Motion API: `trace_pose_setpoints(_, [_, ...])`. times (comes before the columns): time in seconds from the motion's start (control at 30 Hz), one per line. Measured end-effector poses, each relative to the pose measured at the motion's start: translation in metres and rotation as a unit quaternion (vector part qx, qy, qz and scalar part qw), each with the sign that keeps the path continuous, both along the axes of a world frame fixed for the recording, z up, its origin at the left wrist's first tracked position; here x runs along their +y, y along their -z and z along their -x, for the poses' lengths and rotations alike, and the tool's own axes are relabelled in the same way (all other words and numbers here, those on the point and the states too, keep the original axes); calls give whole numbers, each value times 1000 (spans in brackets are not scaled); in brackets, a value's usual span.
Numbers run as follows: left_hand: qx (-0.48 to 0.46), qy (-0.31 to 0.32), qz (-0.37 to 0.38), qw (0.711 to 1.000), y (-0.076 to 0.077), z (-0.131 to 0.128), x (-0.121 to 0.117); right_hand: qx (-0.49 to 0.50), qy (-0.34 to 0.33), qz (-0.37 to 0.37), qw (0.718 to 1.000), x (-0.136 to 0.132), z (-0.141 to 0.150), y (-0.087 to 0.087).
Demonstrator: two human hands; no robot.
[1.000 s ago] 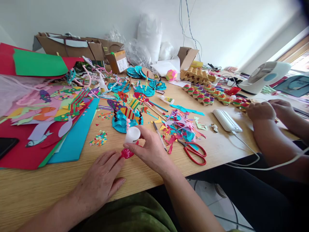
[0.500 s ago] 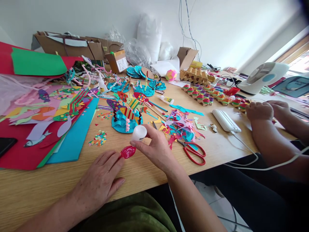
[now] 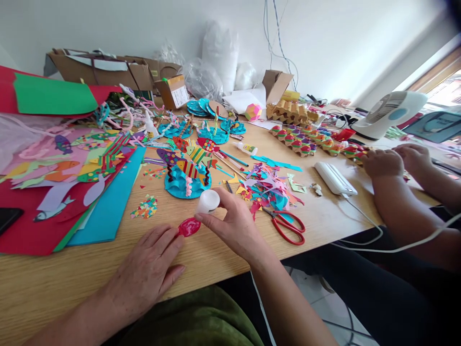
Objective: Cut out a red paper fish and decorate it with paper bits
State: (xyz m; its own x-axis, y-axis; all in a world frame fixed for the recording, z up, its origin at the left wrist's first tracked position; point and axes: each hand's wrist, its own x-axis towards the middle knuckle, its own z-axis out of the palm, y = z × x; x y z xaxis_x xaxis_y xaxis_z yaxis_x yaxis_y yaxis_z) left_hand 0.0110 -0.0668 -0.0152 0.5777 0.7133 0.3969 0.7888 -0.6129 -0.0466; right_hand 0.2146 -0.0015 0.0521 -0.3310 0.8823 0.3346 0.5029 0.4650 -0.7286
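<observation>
Your right hand [image 3: 232, 225] has its fingers closed around a white bottle [image 3: 208, 201], its round end facing up and its lower part hidden behind your thumb, near the right end of a red paper piece [image 3: 189, 227]. That piece lies flat on the counter [image 3: 212, 257], streaked with glossy whitish smears, and your left hand [image 3: 148, 261] rests on the wood with its fingers straight and loose, the tips touching the piece's left end without gripping it. Just past the bottle, a blue scalloped base [image 3: 173, 186] carries striped and spotted paper fish [image 3: 189, 168]; to its left you have a small heap of confetti [image 3: 145, 207]. Right of your right hand lie red-handled scissors [image 3: 295, 235], blades toward a pile of paper scraps [image 3: 267, 185]
</observation>
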Motion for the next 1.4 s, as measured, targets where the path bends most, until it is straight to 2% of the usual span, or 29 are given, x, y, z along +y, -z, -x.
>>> trace_pose_setpoints(0.27, [-10,7,-6,1000,1,0,1,8,-2,-8,1000,-1,-2,4])
trace_pose_setpoints(0.47, [-9,13,-3,1000,-3,-2,2,20,-28,20,999,-8,2,1])
trace_pose_setpoints(0.57, [-12,11,10,1000,-4,-2,1,31,-34,12,999,-10,3,0])
trace_pose_setpoints(0.73, [-13,14,-3,1000,-3,-2,1,54,3,-31,998,-11,0,-2])
trace_pose_setpoints(0.9, [-13,16,1,1000,-1,-1,2,62,-15,-39,997,-13,1,-2])
trace_pose_setpoints(1.2, [-32,19,-5,999,-3,-3,0,90,40,-40,994,-10,-7,-10])
trace_pose_setpoints(1.27, [-31,22,-6,999,-4,-3,1,109,30,-28,993,-11,-6,-11])
trace_pose_setpoints(1.4, [-29,19,3,999,-4,-3,1,105,-41,3,994,-13,1,-5])
